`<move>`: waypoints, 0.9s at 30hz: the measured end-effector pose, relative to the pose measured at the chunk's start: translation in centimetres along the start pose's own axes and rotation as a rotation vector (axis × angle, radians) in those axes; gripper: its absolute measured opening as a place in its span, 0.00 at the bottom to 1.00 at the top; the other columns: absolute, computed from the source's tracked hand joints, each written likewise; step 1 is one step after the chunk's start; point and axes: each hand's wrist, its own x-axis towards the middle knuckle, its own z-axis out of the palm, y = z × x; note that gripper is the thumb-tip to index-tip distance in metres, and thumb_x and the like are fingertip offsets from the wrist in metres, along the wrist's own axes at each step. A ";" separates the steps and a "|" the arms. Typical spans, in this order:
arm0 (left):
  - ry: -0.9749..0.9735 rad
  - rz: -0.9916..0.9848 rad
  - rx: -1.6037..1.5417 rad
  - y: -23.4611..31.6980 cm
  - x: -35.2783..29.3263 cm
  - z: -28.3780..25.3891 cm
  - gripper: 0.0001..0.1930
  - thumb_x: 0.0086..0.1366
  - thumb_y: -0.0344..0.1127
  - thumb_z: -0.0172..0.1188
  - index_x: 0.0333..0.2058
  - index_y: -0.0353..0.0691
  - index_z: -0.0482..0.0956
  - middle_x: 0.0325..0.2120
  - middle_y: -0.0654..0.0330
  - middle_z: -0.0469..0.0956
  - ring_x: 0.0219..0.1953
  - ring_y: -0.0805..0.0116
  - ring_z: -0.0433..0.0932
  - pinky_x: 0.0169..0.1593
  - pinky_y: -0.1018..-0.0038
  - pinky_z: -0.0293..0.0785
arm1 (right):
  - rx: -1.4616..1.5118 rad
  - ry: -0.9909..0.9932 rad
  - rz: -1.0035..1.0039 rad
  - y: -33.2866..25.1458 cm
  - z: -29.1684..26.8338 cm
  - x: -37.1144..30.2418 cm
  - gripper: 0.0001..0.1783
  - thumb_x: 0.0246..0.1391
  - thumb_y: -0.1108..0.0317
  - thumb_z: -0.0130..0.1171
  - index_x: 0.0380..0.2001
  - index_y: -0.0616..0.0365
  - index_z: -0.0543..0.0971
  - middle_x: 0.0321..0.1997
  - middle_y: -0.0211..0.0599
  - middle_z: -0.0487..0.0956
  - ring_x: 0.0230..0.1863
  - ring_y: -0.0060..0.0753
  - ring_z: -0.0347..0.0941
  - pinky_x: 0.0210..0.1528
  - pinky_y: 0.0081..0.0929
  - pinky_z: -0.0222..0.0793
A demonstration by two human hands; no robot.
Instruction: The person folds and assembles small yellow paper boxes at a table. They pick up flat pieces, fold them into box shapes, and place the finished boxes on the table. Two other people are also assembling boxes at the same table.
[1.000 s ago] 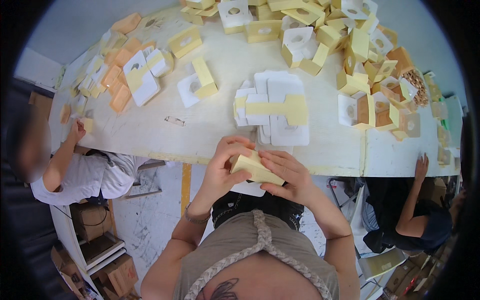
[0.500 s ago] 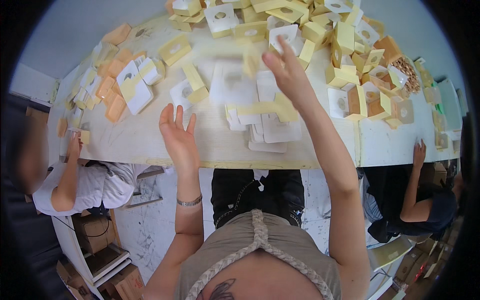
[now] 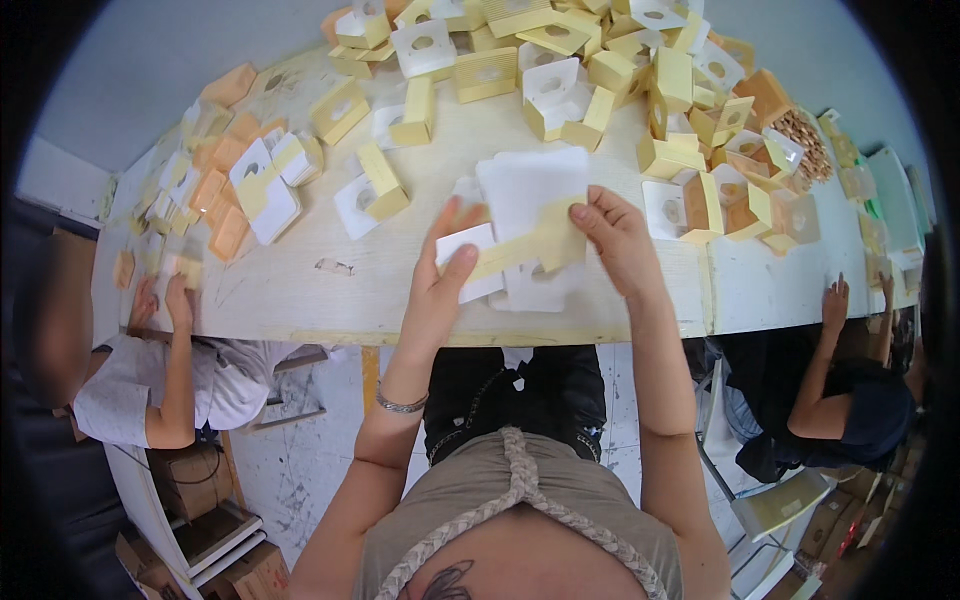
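Flat white-and-yellow cardboard box blanks (image 3: 530, 185) lie over the near edge of the table in front of me, partly blurred. My left hand (image 3: 437, 285) is closed on the left end of a blank, its thumb pressed on a white flap (image 3: 466, 240). At the right edge of the blanks, my right hand (image 3: 622, 240) pinches a yellow part between thumb and fingers. How many sheets each hand grips is hidden. Beyond my left hand stand folded yellow boxes with white, holed panels, one box (image 3: 381, 180) closest and another box (image 3: 412, 112) farther off.
A heap of yellow folded boxes (image 3: 487, 75) covers the far side of the table (image 3: 300, 290). Orange boxes and white panels (image 3: 265, 195) gather at the left. Small brown pieces (image 3: 803, 142) are piled at the right. Co-workers' hands (image 3: 176, 300) (image 3: 836, 300) rest along both table ends.
Both my hands were open and apart; they have come together onto the blanks and closed. A blurred box was in the air near my right hand; another box now stands at left of centre.
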 end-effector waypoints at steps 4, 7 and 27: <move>-0.349 0.099 0.323 2.1 -2.0 2.3 0.40 0.61 0.32 0.57 0.65 0.36 0.40 0.64 0.49 0.46 0.65 0.60 0.50 0.63 0.65 0.51 | -0.024 0.101 -0.213 0.8 4.5 -2.3 0.30 0.52 0.65 0.60 0.55 0.64 0.62 0.47 0.37 0.73 0.47 0.24 0.69 0.49 0.23 0.66; -0.304 0.130 0.112 3.6 -3.5 4.2 0.44 0.60 0.37 0.58 0.65 0.35 0.36 0.65 0.48 0.44 0.65 0.59 0.48 0.64 0.65 0.48 | 0.068 0.015 -0.064 0.0 5.1 -3.5 0.33 0.53 0.66 0.57 0.59 0.65 0.57 0.53 0.43 0.69 0.54 0.30 0.65 0.55 0.25 0.62; -0.058 0.038 0.431 1.9 -5.2 1.2 0.17 0.54 0.35 0.67 0.38 0.38 0.69 0.39 0.61 0.69 0.44 0.72 0.68 0.45 0.77 0.66 | 0.071 0.150 -0.479 2.4 6.6 -7.6 0.11 0.41 0.76 0.64 0.32 0.58 0.79 0.42 0.42 0.70 0.45 0.36 0.68 0.48 0.28 0.62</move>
